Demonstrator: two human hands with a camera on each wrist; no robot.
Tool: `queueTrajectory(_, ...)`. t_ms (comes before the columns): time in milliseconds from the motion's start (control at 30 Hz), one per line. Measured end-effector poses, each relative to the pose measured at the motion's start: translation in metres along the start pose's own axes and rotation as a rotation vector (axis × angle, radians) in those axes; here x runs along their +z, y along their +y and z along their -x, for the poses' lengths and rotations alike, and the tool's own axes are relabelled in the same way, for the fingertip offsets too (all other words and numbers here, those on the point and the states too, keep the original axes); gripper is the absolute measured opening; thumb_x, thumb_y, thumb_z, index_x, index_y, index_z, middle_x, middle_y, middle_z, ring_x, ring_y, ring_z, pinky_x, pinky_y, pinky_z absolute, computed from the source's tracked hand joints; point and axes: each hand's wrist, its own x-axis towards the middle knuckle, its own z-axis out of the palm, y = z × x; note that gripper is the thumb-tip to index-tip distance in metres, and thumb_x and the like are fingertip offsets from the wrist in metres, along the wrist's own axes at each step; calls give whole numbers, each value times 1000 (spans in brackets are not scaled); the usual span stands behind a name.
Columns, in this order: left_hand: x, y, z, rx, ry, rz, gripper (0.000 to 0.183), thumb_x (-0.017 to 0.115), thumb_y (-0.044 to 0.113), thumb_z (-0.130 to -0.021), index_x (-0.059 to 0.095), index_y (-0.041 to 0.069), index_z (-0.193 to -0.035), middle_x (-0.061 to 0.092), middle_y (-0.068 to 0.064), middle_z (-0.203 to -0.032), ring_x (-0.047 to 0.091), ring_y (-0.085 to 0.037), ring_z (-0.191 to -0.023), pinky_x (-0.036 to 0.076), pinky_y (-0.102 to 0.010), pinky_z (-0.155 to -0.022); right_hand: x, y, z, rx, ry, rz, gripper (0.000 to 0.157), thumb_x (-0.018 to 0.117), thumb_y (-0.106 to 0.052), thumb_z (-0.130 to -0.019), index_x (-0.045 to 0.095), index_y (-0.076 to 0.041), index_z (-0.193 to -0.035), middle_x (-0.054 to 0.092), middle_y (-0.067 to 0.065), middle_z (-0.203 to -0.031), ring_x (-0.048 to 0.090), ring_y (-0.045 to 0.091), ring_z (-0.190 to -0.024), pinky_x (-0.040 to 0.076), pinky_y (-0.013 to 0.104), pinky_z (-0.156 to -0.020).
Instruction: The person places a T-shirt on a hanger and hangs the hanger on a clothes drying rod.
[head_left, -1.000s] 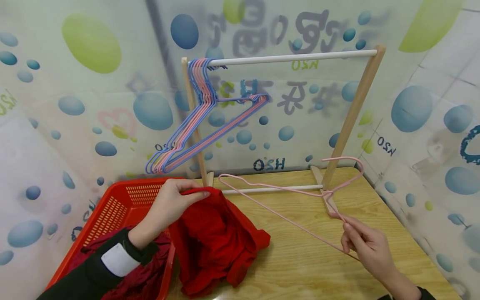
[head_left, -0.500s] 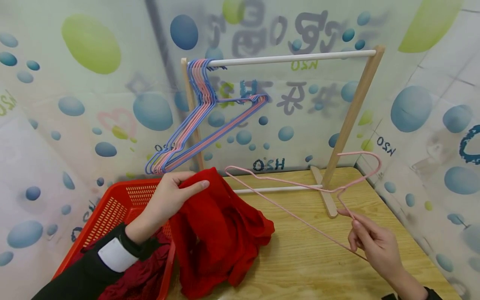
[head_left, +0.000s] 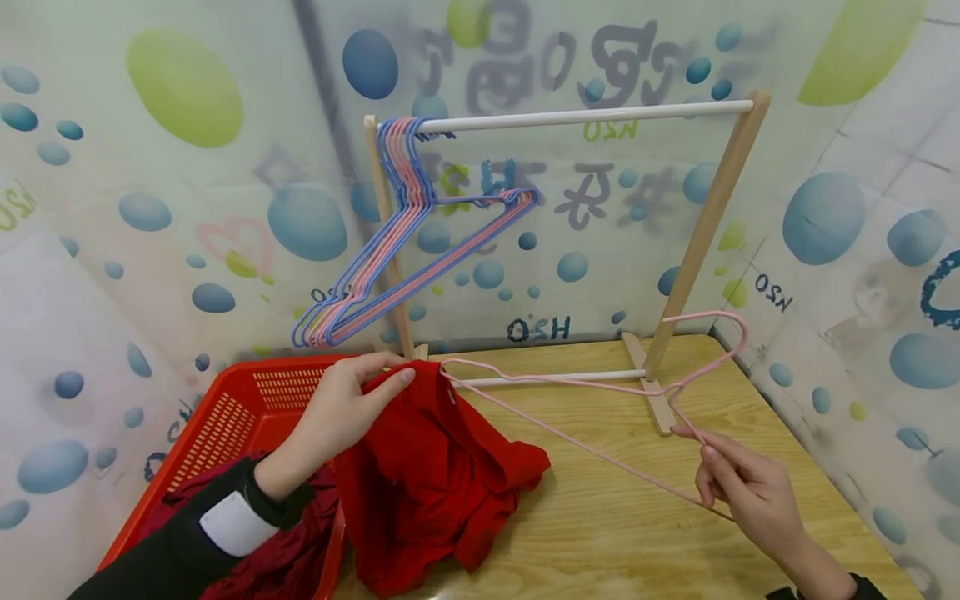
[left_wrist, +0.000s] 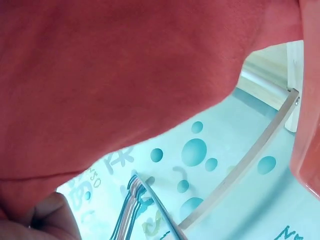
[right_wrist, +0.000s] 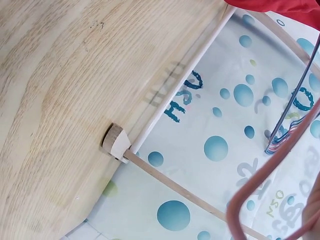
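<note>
My left hand (head_left: 348, 412) pinches the upper edge of a red garment (head_left: 431, 492), thumb in front. The cloth hangs bunched down to the table; its kind is hidden by folds. My right hand (head_left: 753, 492) grips a pink wire hanger (head_left: 573, 437) by the shoulder end near its neck, with the hook up and to the right. The hanger's far shoulder tip overlaps the garment's top edge, just right of my left fingers. In the left wrist view the red cloth (left_wrist: 120, 75) fills the upper left. The hanger's hook (right_wrist: 250, 192) shows close up in the right wrist view.
A wooden rack with a white rail (head_left: 585, 117) stands at the back of the table (head_left: 622, 533). Several blue and pink hangers (head_left: 408, 217) hang at its left end. A red plastic basket (head_left: 232, 417) with dark red cloth (head_left: 300, 525) sits at the left.
The hanger rose and shifted right, then came back down left until its tip met the garment's edge. My left hand lifted the cloth, then lowered it, turning its opening toward the hanger.
</note>
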Motion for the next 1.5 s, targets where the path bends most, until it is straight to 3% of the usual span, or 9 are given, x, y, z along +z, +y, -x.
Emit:
queueTrajectory(133, -1, -2, 1, 5, 21, 41, 29, 62, 44, -90, 73, 23, -106, 68, 9, -88, 32, -9, -56, 31, -29, -53, 0, 0, 0, 4, -7, 23, 44, 26, 27, -88, 46, 21, -128, 66, 7, -107, 45, 4, -52, 27, 15, -41)
queueTrajectory(267, -1, -2, 2, 0, 41, 91, 27, 65, 43, -88, 73, 24, -104, 62, 6, -74, 26, -9, -53, 26, -29, -50, 2, 1, -2, -2, -16, 29, 44, 26, 27, -88, 47, 22, -126, 66, 6, -98, 44, 4, -51, 27, 14, -41)
queueTrajectory(400, -1, -3, 3, 17, 64, 119, 24, 67, 41, -87, 74, 24, -103, 64, 8, -80, 44, -8, -62, 36, -27, -58, 4, 2, -3, -3, -21, 40, 42, 26, 28, -87, 48, 23, -123, 60, 4, -72, 43, 2, -51, 27, 14, -41)
queueTrajectory(500, -1, -4, 4, 49, 80, 122, 21, 68, 39, -87, 74, 24, -101, 66, 11, -90, 51, -11, -75, 39, -28, -65, 5, 4, -3, -5, -21, 57, 42, 27, 29, -87, 49, 24, -121, 56, 3, -66, 43, 3, -50, 28, 13, -41)
queueTrajectory(700, 1, -7, 4, 115, 110, 116, 15, 71, 36, -84, 75, 28, -96, 59, 11, -79, 37, -12, -68, 30, -29, -58, 7, 5, -3, -8, -44, 51, 43, 27, 28, -87, 50, 22, -123, 53, 2, -62, 42, 1, -50, 28, 12, -42)
queueTrajectory(1000, 4, -6, 5, 260, 131, 100, 11, 73, 29, -83, 76, 29, -94, 50, 12, -74, 34, -10, -65, 29, -28, -58, 10, 5, -4, -5, -57, 44, 43, 27, 28, -88, 49, 22, -124, 52, 3, -61, 38, 2, -48, 28, 12, -42)
queueTrajectory(1333, 6, -4, 9, 272, 107, 129, 11, 74, 27, -82, 76, 27, -93, 48, 11, -76, 38, -11, -68, 31, -29, -58, 16, 8, -5, -15, -74, 19, 43, 26, 27, -88, 48, 22, -126, 52, 3, -61, 38, 2, -48, 28, 12, -42)
queueTrajectory(1500, 8, -3, 9, 317, 110, 124, 10, 74, 24, -82, 76, 25, -93, 49, 12, -80, 42, -9, -70, 33, -27, -59, 20, 11, -8, -25, -92, 0, 42, 27, 27, -89, 47, 22, -126, 51, 3, -61, 39, 5, -48, 29, 13, -43)
